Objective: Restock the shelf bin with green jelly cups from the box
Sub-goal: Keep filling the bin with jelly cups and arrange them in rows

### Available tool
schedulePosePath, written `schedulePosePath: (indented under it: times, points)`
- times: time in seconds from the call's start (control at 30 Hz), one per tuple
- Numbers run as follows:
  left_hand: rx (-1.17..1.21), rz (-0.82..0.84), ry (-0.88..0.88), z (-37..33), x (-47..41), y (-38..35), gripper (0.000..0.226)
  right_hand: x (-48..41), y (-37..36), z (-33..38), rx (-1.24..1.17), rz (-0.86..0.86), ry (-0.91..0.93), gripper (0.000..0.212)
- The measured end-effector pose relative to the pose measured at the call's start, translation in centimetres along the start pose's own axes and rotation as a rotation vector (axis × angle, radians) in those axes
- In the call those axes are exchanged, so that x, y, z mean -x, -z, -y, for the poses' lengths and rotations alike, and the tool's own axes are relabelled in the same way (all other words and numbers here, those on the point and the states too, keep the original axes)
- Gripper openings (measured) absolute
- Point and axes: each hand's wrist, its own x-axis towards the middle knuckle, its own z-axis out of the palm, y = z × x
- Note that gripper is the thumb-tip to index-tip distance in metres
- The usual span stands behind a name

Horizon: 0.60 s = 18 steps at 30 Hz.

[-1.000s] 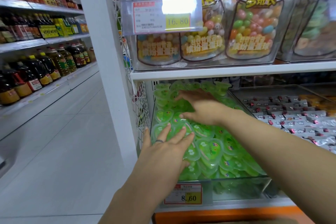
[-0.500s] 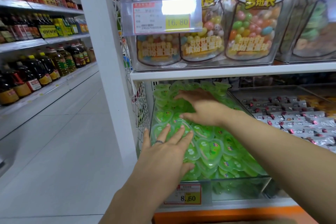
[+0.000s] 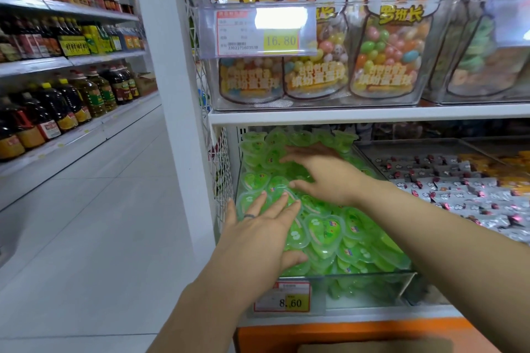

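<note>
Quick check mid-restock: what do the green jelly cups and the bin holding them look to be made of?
Green heart-shaped jelly cups: seemingly thin clear glossy plastic, since green jelly shows through and rims catch highlights; printed film lids, probably. Transparent shelf bin: rigid clear plastic, likely acrylic, as cups show through its front wall.

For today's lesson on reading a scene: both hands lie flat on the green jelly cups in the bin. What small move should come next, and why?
Probably keep pressing and spreading: the jelly cups are heaped above the bin's front wall, and the left hand and right hand lie open on them, gripping nothing.
</note>
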Motion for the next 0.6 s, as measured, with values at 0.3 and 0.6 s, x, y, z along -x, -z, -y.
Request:
schedulePosePath:
  times: [0.3, 0.6]
  points:
    - [0.021, -0.039, 0.006, 0.1, 0.4, 0.1, 0.085, 2.1, 1.5, 0.5, -0.013, -0.011, -0.016, 0.047]
    - [0.121, -0.307, -0.111, -1.9, 3.0, 1.4, 0.062, 11.7, 2.9, 0.9, -0.151, -0.25, -0.011, 0.027]
